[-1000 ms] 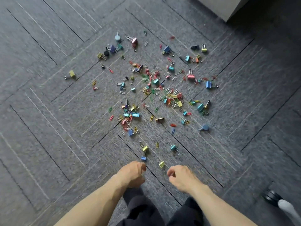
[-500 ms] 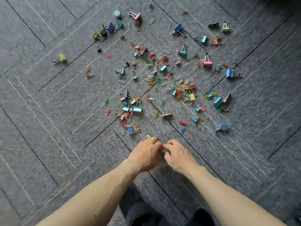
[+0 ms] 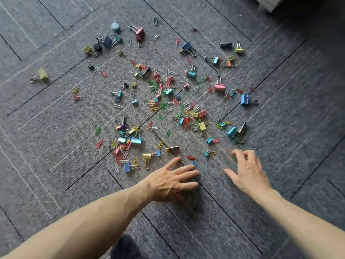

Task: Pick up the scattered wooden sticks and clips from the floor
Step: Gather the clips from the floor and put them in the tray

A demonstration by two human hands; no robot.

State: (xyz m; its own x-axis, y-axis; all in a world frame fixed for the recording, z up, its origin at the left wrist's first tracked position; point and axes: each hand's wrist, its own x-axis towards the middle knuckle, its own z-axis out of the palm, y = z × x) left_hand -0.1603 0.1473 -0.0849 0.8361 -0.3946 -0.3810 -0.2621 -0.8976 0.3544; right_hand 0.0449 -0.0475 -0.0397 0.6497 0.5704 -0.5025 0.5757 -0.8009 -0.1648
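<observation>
Clips (image 3: 169, 109) lie scattered on carpet (image 3: 56, 146) beyond both hands.

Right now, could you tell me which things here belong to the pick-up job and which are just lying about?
For the job: paper clips, binder clips.
Just lying about: grey push pin, gold tube, white cabinet.

The carpet (image 3: 56, 128) was grey woven cloth, matt and ribbed, laid in tiles with dark seams. The binder clips (image 3: 220, 87) showed painted metal bodies with a soft satin sheen, and bright bare wire handles that caught the light. The paper clips (image 3: 169, 110) were thin wire, some coated in dull colour, some plain and silvery. One small gold piece (image 3: 172, 148) gleamed like polished metal. The pale blue pin head (image 3: 115, 26) looked like smooth plastic.
</observation>
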